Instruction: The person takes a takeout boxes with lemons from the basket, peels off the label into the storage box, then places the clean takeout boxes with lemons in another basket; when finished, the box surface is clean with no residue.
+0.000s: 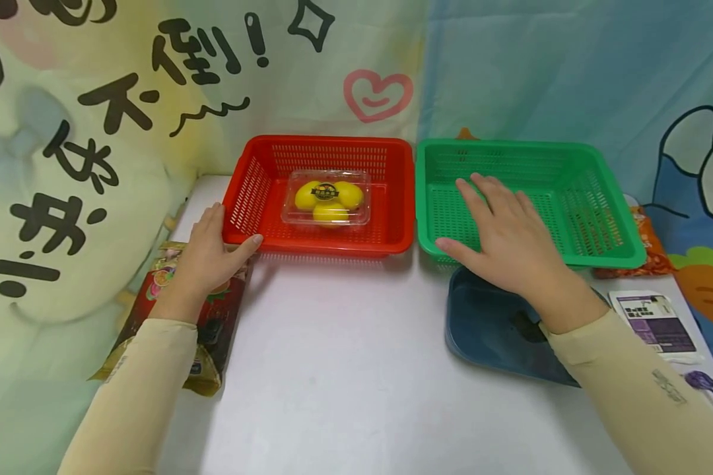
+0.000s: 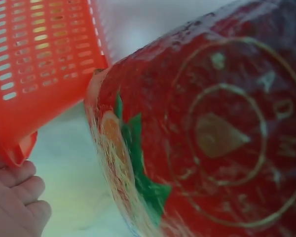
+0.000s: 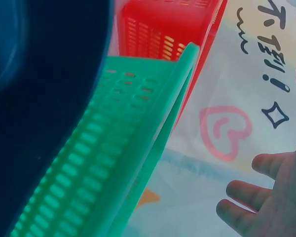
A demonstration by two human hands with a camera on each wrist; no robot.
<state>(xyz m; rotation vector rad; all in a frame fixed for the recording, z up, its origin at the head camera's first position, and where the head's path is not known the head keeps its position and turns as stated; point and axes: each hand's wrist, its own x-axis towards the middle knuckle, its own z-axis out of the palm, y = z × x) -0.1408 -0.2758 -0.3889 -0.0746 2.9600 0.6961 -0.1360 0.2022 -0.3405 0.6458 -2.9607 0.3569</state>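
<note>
My left hand [image 1: 208, 254] grips the near left corner of a red plastic basket [image 1: 317, 247], thumb on the front rim and fingers along the left side. In the left wrist view, curled fingers [image 2: 19, 190] meet the rim's corner. Inside the basket lies a clear plastic box of yellow fruit [image 1: 327, 198] with a dark label. Over the near edge of a green plastic basket [image 1: 511, 260] hangs my right hand [image 1: 508, 237], fingers spread and holding nothing. Below that wrist is a dark blue tray or bin [image 1: 481, 330], partly hidden by the forearm.
A red and gold food bag [image 1: 220, 330] lies under my left forearm. At right are an orange packet [image 1: 647, 244] behind the green basket, a white and purple packet [image 1: 656, 323] and a small purple item [image 1: 701, 381]. A printed cloth [image 1: 499, 72] hangs behind the white table [image 1: 344, 369].
</note>
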